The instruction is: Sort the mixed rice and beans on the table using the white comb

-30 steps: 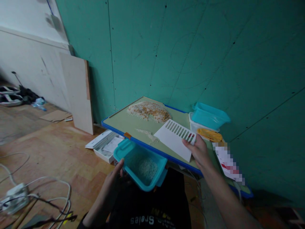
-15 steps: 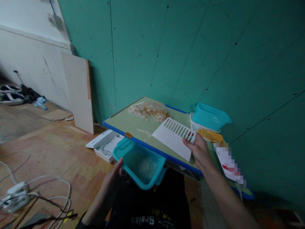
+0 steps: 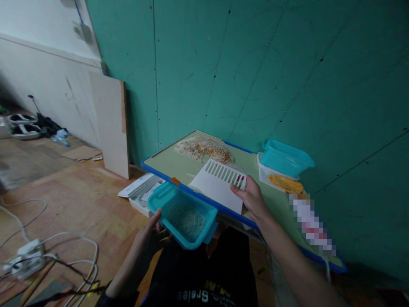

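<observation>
L hand (image 3: 149, 227) grips tub (image 3: 171, 204) at table (image 3: 159, 161) edge; R hand (image 3: 252, 198) holds scraper (image 3: 213, 187). Some rice (image 3: 189, 221) in tub, big pile (image 3: 204, 149) left.

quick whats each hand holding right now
Left hand: closed on the teal container, held just below the table edge.
Right hand: closed on the white slotted scraper, which rests on the table.
</observation>
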`<action>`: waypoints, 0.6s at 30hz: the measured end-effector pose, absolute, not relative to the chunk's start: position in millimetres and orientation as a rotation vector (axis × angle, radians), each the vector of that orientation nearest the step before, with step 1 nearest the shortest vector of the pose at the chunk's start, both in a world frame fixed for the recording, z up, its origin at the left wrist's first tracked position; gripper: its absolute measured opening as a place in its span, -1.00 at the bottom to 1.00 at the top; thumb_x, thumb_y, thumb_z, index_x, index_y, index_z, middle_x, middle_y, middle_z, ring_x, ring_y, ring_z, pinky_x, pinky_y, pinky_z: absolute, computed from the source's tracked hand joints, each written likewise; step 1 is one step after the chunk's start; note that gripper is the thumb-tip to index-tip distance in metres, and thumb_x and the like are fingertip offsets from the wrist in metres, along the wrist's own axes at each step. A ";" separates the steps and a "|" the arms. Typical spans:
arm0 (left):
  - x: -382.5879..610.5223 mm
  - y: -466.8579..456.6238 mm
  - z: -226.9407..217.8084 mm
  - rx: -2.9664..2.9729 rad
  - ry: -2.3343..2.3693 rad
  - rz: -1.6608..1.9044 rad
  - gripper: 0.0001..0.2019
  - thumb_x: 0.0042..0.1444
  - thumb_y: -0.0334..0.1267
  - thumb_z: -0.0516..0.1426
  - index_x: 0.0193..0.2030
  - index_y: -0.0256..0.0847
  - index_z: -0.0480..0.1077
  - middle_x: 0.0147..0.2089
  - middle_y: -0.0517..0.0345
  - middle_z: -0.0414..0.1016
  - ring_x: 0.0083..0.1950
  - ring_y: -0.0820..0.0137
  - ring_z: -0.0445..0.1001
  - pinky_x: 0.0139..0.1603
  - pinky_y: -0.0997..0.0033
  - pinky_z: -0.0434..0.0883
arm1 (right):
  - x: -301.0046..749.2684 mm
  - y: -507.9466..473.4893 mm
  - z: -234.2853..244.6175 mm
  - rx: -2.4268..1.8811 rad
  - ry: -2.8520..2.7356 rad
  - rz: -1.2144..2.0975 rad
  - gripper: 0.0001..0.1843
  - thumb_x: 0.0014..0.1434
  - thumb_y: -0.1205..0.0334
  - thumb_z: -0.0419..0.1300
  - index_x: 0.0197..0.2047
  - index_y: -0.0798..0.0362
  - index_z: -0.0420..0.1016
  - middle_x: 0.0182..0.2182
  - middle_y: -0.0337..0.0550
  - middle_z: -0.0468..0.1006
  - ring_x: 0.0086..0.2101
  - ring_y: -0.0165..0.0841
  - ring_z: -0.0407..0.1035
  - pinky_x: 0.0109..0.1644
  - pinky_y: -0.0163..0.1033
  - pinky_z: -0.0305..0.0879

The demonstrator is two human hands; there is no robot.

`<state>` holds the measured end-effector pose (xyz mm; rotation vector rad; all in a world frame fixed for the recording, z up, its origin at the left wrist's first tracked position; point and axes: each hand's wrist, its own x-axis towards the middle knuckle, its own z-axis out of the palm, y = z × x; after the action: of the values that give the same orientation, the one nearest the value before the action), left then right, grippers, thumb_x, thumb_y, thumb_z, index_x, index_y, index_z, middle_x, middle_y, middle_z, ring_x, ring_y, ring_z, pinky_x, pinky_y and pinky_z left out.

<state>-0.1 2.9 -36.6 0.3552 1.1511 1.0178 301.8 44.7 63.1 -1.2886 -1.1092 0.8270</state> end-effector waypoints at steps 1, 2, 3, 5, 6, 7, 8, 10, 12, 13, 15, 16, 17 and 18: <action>-1.8 4.1 -39.5 0.357 1.140 1.008 -0.43 -0.29 0.25 0.41 -0.69 -0.11 0.23 -0.48 0.03 0.53 -0.30 0.11 0.61 -0.25 0.12 0.55 | 298.5 43.4 64.1 -1.271 -1.108 0.865 -0.44 -0.20 0.09 0.51 -0.12 0.01 0.46 -0.21 -0.12 0.67 -0.21 -0.14 0.55 -0.08 -0.06 0.44; -3.4 5.1 -42.2 0.358 1.128 0.998 -0.43 -0.28 0.25 0.41 -0.69 -0.11 0.23 -0.46 0.02 0.54 -0.29 0.11 0.61 -0.25 0.13 0.55 | 296.4 41.9 65.1 -1.255 -1.100 0.897 -0.43 -0.20 0.09 0.51 -0.11 0.01 0.46 -0.20 -0.11 0.67 -0.21 -0.14 0.55 -0.08 -0.06 0.44; -4.6 5.9 -44.5 0.359 1.115 0.993 -0.42 -0.27 0.25 0.41 -0.68 -0.12 0.22 -0.46 0.01 0.55 -0.28 0.12 0.61 -0.26 0.15 0.55 | 295.9 40.6 65.8 -1.244 -1.087 0.917 -0.42 -0.21 0.09 0.51 -0.10 0.01 0.46 -0.20 -0.11 0.67 -0.21 -0.15 0.54 -0.10 -0.07 0.44; -6.1 6.7 -47.8 0.364 1.092 0.990 -0.43 -0.23 0.25 0.39 -0.68 -0.12 0.22 -0.45 0.01 0.55 -0.29 0.15 0.61 -0.27 0.19 0.54 | 300.1 40.2 66.5 -1.241 -1.054 0.913 -0.40 -0.22 0.08 0.52 -0.10 0.01 0.46 -0.21 -0.12 0.67 -0.24 -0.16 0.54 -0.13 -0.10 0.44; -6.5 6.9 -48.7 0.365 1.088 0.990 -0.43 -0.21 0.24 0.39 -0.68 -0.12 0.21 -0.45 0.02 0.55 -0.31 0.17 0.60 -0.28 0.21 0.54 | 304.6 41.6 66.3 -1.247 -1.033 0.889 -0.39 -0.23 0.08 0.53 -0.11 0.02 0.46 -0.23 -0.13 0.66 -0.25 -0.18 0.53 -0.14 -0.11 0.44; -6.7 6.9 -49.2 0.368 1.086 0.994 -0.43 -0.19 0.24 0.38 -0.68 -0.13 0.21 -0.45 0.03 0.55 -0.33 0.19 0.60 -0.29 0.21 0.53 | 310.3 44.1 65.6 -1.256 -1.009 0.851 -0.40 -0.24 0.08 0.53 -0.12 0.02 0.46 -0.26 -0.15 0.66 -0.27 -0.19 0.52 -0.16 -0.12 0.43; -6.8 6.8 -49.4 0.370 1.089 1.001 -0.43 -0.17 0.24 0.37 -0.68 -0.13 0.21 -0.45 0.03 0.55 -0.35 0.21 0.59 -0.28 0.21 0.53 | 316.8 47.6 64.4 -1.269 -0.987 0.801 -0.40 -0.25 0.07 0.52 -0.14 0.02 0.45 -0.28 -0.16 0.65 -0.29 -0.20 0.52 -0.18 -0.12 0.43; -6.9 6.7 -49.8 0.363 1.108 1.016 -0.43 -0.15 0.25 0.36 -0.68 -0.13 0.21 -0.46 0.04 0.54 -0.37 0.22 0.58 -0.26 0.19 0.54 | 329.5 56.1 60.8 -1.307 -0.956 0.683 -0.43 -0.24 0.05 0.51 -0.17 0.01 0.45 -0.30 -0.18 0.63 -0.31 -0.20 0.50 -0.21 -0.13 0.42; -6.9 7.0 -50.4 0.353 1.122 1.030 -0.43 -0.14 0.24 0.36 -0.68 -0.13 0.21 -0.46 0.04 0.54 -0.37 0.20 0.58 -0.23 0.15 0.55 | 338.4 63.9 56.2 -1.361 -0.951 0.593 -0.46 -0.22 0.04 0.49 -0.18 0.01 0.44 -0.31 -0.18 0.62 -0.32 -0.20 0.49 -0.24 -0.13 0.41; -6.8 7.2 -50.7 0.349 1.125 1.034 -0.43 -0.14 0.23 0.37 -0.69 -0.13 0.21 -0.46 0.04 0.54 -0.36 0.19 0.59 -0.21 0.14 0.55 | 340.7 66.6 54.1 -1.389 -0.959 0.572 -0.47 -0.22 0.05 0.48 -0.19 0.02 0.44 -0.32 -0.18 0.61 -0.33 -0.20 0.48 -0.25 -0.12 0.41; -6.3 7.4 -50.7 0.339 1.129 1.044 -0.43 -0.16 0.22 0.38 -0.70 -0.13 0.21 -0.46 0.03 0.53 -0.33 0.18 0.59 -0.18 0.12 0.55 | 340.9 68.8 51.4 -1.440 -0.990 0.564 -0.49 -0.23 0.06 0.47 -0.20 0.02 0.44 -0.34 -0.19 0.60 -0.34 -0.20 0.48 -0.26 -0.12 0.40; -5.9 7.3 -50.2 0.333 1.133 1.050 -0.42 -0.17 0.22 0.38 -0.70 -0.13 0.20 -0.46 0.04 0.53 -0.32 0.18 0.59 -0.17 0.12 0.55 | 339.3 68.3 51.1 -1.457 -1.007 0.567 -0.50 -0.23 0.07 0.46 -0.22 0.02 0.44 -0.35 -0.18 0.60 -0.34 -0.19 0.48 -0.27 -0.13 0.40; -5.4 7.0 -49.2 0.326 1.139 1.054 -0.42 -0.19 0.22 0.39 -0.71 -0.13 0.20 -0.46 0.04 0.52 -0.31 0.18 0.59 -0.16 0.11 0.55 | 336.8 67.1 51.5 -1.467 -1.021 0.571 -0.51 -0.22 0.06 0.46 -0.23 0.03 0.44 -0.36 -0.18 0.60 -0.34 -0.19 0.48 -0.27 -0.13 0.39; -4.9 6.5 -47.9 0.320 1.144 1.056 -0.41 -0.20 0.23 0.39 -0.71 -0.13 0.19 -0.47 0.05 0.51 -0.30 0.17 0.59 -0.16 0.10 0.55 | 333.9 65.4 52.5 -1.469 -1.031 0.584 -0.51 -0.22 0.06 0.46 -0.23 0.03 0.44 -0.36 -0.18 0.60 -0.34 -0.19 0.48 -0.27 -0.13 0.39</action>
<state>-4.9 6.5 -47.9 0.3204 1.1437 1.0564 333.9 65.4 52.5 -1.4687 -1.0312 0.5840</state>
